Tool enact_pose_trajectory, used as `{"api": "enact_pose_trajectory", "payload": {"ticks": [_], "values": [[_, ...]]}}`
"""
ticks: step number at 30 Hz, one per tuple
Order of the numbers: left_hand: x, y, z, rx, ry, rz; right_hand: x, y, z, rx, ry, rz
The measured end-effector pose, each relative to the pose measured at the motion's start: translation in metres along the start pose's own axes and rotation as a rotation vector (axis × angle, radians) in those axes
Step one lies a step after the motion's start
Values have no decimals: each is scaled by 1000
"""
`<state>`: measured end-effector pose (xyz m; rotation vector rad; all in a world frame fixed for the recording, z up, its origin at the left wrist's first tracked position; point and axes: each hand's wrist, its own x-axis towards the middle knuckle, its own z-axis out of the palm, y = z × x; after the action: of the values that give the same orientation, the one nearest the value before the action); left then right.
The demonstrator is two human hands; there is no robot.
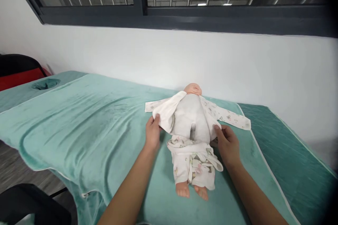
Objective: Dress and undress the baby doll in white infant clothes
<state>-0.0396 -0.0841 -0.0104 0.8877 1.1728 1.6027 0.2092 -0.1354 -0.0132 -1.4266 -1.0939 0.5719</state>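
Note:
A baby doll (192, 112) lies on its back on a green towel (92, 123), head toward the wall and bare feet toward me. Its white printed jacket (227, 114) is spread open, sleeves out to both sides, and matching trousers (194, 165) cover the legs. My left hand (152, 133) pinches the jacket's left front flap near the doll's side. My right hand (227, 144) grips the right flap's lower edge by the doll's hip.
The towel covers a teal massage table (290, 161) with a face hole (45, 84) at the far left. A white wall (237, 63) runs right behind the doll. A dark chair (29, 205) stands at the lower left.

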Motion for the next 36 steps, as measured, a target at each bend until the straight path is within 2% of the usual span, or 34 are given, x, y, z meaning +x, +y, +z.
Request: {"api": "enact_pose_trajectory", "payload": {"ticks": [2,4,6,8,11,13,15,18,21,23,25,26,28,30,32,34,36], "values": [[9,1,-9,-130,25,-41,4,7,-9,38,56,9],[14,5,-18,-55,37,-13,10,16,-25,34,100,13],[15,8,-26,132,67,28,16,27,-49,-61,159,63],[13,10,-35,340,95,67,20,36,-77,-246,207,135],[7,12,-46,632,130,136,19,45,-116,-488,174,196],[2,13,-50,805,152,181,14,46,-132,-586,115,196],[-1,13,-50,973,190,203,7,44,-136,-660,54,166],[-4,12,-46,1195,227,212,1,37,-129,-840,-42,142],[-4,10,-43,1294,206,219,-1,32,-121,-983,-99,159],[-4,8,-41,1292,205,259,-3,30,-120,-987,-94,157],[-4,7,-40,1295,234,365,-6,30,-120,-985,-56,124],[-5,6,-39,1309,255,435,-8,31,-120,-1001,-24,70],[-8,6,-36,1354,263,586,-12,31,-117,-1055,62,-135],[-12,7,-32,1380,160,731,-17,31,-109,-1066,119,-415],[-15,7,-29,1364,-73,859,-22,28,-96,-1004,70,-646],[-17,8,-27,1320,-313,924,-26,24,-80,-913,-78,-772],[-17,8,-25,1282,-465,915,-28,20,-65,-852,-223,-800]]}}
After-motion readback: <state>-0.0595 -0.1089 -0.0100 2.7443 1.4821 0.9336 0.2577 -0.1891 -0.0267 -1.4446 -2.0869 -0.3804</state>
